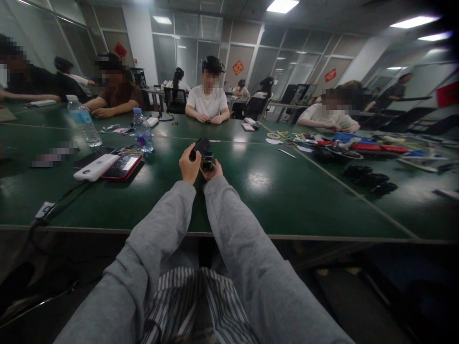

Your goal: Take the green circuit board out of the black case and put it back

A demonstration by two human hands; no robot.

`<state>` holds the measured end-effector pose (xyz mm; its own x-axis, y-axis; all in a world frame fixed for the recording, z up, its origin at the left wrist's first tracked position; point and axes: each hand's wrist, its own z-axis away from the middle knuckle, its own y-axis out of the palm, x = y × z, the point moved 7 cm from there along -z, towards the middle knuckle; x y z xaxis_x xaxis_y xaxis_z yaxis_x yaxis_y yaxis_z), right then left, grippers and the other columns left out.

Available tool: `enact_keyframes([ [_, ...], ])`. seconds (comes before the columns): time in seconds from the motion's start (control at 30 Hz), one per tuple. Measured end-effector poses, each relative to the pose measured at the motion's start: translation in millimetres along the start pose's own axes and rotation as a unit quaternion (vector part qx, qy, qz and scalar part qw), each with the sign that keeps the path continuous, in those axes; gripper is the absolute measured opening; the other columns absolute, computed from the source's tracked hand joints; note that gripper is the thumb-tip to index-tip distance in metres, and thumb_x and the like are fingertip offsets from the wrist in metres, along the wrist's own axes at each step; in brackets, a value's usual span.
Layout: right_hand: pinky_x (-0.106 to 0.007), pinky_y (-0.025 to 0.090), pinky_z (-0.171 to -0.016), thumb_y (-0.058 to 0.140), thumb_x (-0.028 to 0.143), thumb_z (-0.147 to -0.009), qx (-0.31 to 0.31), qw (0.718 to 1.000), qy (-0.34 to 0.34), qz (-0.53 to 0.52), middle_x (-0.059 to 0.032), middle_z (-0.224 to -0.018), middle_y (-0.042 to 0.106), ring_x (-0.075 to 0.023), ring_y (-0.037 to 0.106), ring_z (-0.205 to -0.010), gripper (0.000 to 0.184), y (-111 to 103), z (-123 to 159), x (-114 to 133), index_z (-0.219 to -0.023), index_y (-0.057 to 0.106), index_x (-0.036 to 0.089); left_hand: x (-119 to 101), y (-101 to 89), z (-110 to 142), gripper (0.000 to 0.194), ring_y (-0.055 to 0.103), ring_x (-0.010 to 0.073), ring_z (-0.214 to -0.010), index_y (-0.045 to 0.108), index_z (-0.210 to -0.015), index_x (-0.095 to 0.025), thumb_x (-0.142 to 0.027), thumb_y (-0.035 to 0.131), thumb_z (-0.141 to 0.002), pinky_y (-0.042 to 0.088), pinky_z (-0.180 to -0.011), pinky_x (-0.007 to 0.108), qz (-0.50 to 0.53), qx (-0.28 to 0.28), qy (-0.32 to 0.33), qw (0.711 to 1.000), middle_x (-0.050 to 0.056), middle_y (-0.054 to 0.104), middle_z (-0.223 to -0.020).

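Note:
Both my hands are raised just above the green table (247, 200), in front of my body. My left hand (189, 164) grips a small black casing-like piece (202, 145), with the thumb and fingers curled around its left side. Close beside it, my right hand (214, 172) holds a small boxy part (207, 161) that looks dark with green and shiny metal-like faces. The two pieces overlap in view, and I cannot tell whether they are joined. The right fingers are partly hidden behind the boxy part.
Left of my hands lie a white power bank (95, 167), a red-edged phone-like device (124, 166) and two water bottles, one larger (84, 122) and one smaller (143, 131). Cables and tools (344, 143) are heaped at the right, near black clustered objects (371, 179). A person (207, 98) sits opposite.

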<state>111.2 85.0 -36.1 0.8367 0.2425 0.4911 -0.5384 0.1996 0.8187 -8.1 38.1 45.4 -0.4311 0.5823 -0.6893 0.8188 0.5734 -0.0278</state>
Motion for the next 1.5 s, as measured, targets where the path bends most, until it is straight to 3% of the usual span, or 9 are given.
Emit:
enact_keyframes([
  [0.2,-0.026,0.06,-0.058,0.025,0.041,-0.107,-0.003,1.0,-0.004,0.0,-0.0061,-0.07,0.069,-0.0167,0.07,-0.067,0.047,-1.8,-3.6,0.7,-0.097,0.062,0.013,15.8,-7.5,-3.2,0.032,0.065,0.0227,-0.119,0.071,-0.118,-0.019,-0.019,0.058,-0.088,0.048,-0.109,0.039,-0.013,-0.028,-0.073,0.997,0.009,0.072,-0.126],
  [0.6,-0.028,0.062,-0.06,0.026,0.044,-0.107,0.0,1.0,0.003,-0.01,-0.0069,-0.075,0.071,-0.0183,0.072,-0.074,0.046,-1.9,-2.5,1.0,-0.11,0.061,0.013,55.8,-6.1,2.9,0.032,0.063,0.0261,-0.122,0.07,-0.116,-0.021,-0.024,0.059,-0.086,0.044,-0.112,0.046,-0.066,0.021,-0.19,0.979,0.01,0.07,-0.126],
  [0.73,-0.029,0.062,-0.059,0.026,0.045,-0.107,0.001,1.0,0.001,-0.009,-0.007,-0.075,0.071,-0.0183,0.072,-0.072,0.047,-2.9,-4.7,0.9,-0.109,0.062,0.013,59.0,1.4,5.1,0.027,0.062,0.026,-0.123,0.07,-0.111,-0.021,-0.02,0.06,-0.085,0.044,-0.112,0.044,-0.091,0.069,-0.178,0.977,0.011,0.068,-0.126],
  [0.93,-0.028,0.062,-0.058,0.027,0.045,-0.107,-0.003,1.0,0.002,-0.011,-0.0069,-0.073,0.071,-0.0181,0.073,-0.071,0.047,-2.9,-6.0,1.7,-0.107,0.062,0.012,46.2,13.3,11.2,0.029,0.06,0.0276,-0.122,0.068,-0.108,-0.019,-0.011,0.065,-0.081,0.046,-0.109,0.042,-0.194,0.164,-0.074,0.964,0.014,0.058,-0.127],
  [1.23,-0.028,0.062,-0.06,0.027,0.045,-0.107,-0.005,1.0,0.003,-0.017,-0.0083,-0.075,0.072,-0.0177,0.072,-0.072,0.047,-2.8,-2.9,0.7,-0.109,0.061,0.012,43.6,3.7,10.0,0.052,0.049,0.0374,-0.131,0.059,-0.128,-0.016,-0.025,0.078,-0.081,0.043,-0.107,0.05,-0.302,0.164,-0.045,0.938,0.021,0.051,-0.137],
  [1.4,-0.027,0.062,-0.059,0.027,0.044,-0.107,-0.004,1.0,0.004,-0.015,-0.0079,-0.075,0.071,-0.0172,0.072,-0.07,0.047,-1.5,-1.4,1.2,-0.107,0.062,0.012,50.5,4.7,1.4,0.031,0.058,0.0326,-0.123,0.066,-0.119,-0.018,-0.027,0.066,-0.089,0.04,-0.109,0.05,-0.237,0.162,-0.06,0.956,0.017,0.066,-0.121],
  [1.5,-0.027,0.062,-0.06,0.026,0.043,-0.107,-0.001,1.0,0.005,-0.014,-0.0079,-0.077,0.072,-0.0169,0.072,-0.071,0.048,-0.1,0.9,2.3,-0.106,0.063,0.012,63.7,2.1,-5.6,0.028,0.064,0.0267,-0.117,0.066,-0.114,-0.021,-0.028,0.069,-0.087,0.044,-0.107,0.045,-0.128,0.132,-0.13,0.974,0.012,0.071,-0.118],
])
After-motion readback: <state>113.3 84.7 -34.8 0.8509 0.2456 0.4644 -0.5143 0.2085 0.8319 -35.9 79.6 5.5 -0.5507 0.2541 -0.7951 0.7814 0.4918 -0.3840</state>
